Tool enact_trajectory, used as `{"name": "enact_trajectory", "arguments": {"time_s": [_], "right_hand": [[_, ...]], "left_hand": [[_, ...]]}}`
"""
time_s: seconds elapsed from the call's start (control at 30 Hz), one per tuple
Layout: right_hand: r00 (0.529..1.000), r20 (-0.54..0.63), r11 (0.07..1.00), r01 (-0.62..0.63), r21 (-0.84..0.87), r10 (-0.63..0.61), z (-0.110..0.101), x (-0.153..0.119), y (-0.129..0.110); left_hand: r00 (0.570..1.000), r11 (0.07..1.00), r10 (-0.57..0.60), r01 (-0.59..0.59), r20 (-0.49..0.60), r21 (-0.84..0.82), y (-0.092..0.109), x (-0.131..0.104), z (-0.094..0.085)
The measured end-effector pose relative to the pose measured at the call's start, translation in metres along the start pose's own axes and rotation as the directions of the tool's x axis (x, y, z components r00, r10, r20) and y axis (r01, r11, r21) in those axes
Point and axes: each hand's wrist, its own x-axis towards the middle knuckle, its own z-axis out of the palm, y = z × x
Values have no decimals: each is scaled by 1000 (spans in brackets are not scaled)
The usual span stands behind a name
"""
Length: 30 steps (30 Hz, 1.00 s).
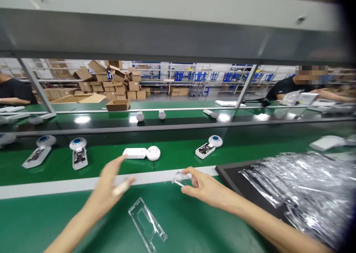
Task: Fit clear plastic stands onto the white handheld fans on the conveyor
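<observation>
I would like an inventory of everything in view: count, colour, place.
Worktop: one, green, foreground
Devices: at least eight, white, across the worktop
Clear frame: one, transparent, foreground centre
Clear pieces: uncountable pile, transparent, right
Tray: one, black, under pile
Cardboard boxes: many, brown, background
Bin-like objects: several, blue, background
Co-workers: two, black-clothed, far left and right
Overhead panel: one, grey, top
Left hand: one, left, fingers apart
Right hand: one, centre, pinching clear part

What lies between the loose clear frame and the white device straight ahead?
Head view: a pale strip, with green surface on both sides, lies between the clear frame and white device.
</observation>
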Motion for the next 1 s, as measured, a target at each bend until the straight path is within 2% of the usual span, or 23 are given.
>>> {"name": "enact_trajectory", "arguments": {"time_s": [0.07, 0.1, 0.17, 0.23, 0.3, 0.33, 0.37, 0.4, 0.43, 0.47, 0.5, 0.53, 0.57, 0.63, 0.73, 0.9, 0.97, 1.0], "right_hand": [[999, -45, 999, -16, -31, 14, -7, -16, 3], [997, -79, 999, -27, -35, 25, -11, -24, 5], [989, -141, 999, -46, -21, 42, -19, -37, 8], [985, -164, 999, -42, 8, 43, -25, -43, 7], [985, -174, 999, -6, 40, 13, -28, -40, -2], [982, -188, 998, 26, 63, -13, -27, -35, -9], [975, -217, 994, 68, 90, -47, -24, -27, -18], [963, -257, 986, 121, 117, -87, -19, -18, -28], [943, -307, 974, 180, 138, -131, -14, -8, -39], [915, -362, 959, 243, 147, -176, -6, 2, -51], [880, -419, 943, 304, 137, -223, 2, 11, -64], [839, -476, 927, 357, 114, -265, 10, 18, -75], [796, -525, 914, 398, 79, -301, 19, 23, -86], [721, -595, 895, 445, 4, -355, 35, 28, -105], [650, -649, 883, 463, -74, -395, 57, 27, -119], [515, -749, 881, 431, -196, -418, 93, 30, -111], [505, -757, 881, 430, -196, -415, 103, 32, -104], [524, -746, 884, 431, -184, -411, 106, 33, -102]], "left_hand": [[977, 987, 136, -148, 162, 67, 5, 36, 36], [957, 976, 157, -188, 243, 107, 5, 54, 54], [940, 973, 111, -169, 322, 158, 1, 86, 82], [947, 981, 69, -121, 313, 149, -7, 104, 91], [981, 1000, 7, -8, 196, 1, -12, 110, 78], [993, 984, -61, 77, 101, -162, -11, 110, 64], [987, 909, -160, 153, 15, -388, -7, 109, 48], [962, 751, -272, 192, -31, -632, 0, 106, 31], [930, 530, -368, 188, -25, -827, 8, 104, 13], [909, 305, -417, 166, 25, -938, 18, 100, -4], [897, 115, -434, 151, 87, -982, 29, 96, -20], [892, -28, -428, 149, 147, -988, 40, 92, -32], [888, -119, -422, 147, 184, -982, 49, 87, -42], [881, -190, -428, 132, 203, -973, 65, 79, -54], [882, -213, -431, 105, 190, -971, 77, 69, -61], [860, -281, -456, 106, 230, -954, 82, 64, -68], [851, -276, -478, 87, 215, -957, 83, 62, -70], [852, -266, -483, 76, 201, -961, 83, 62, -70]]}}
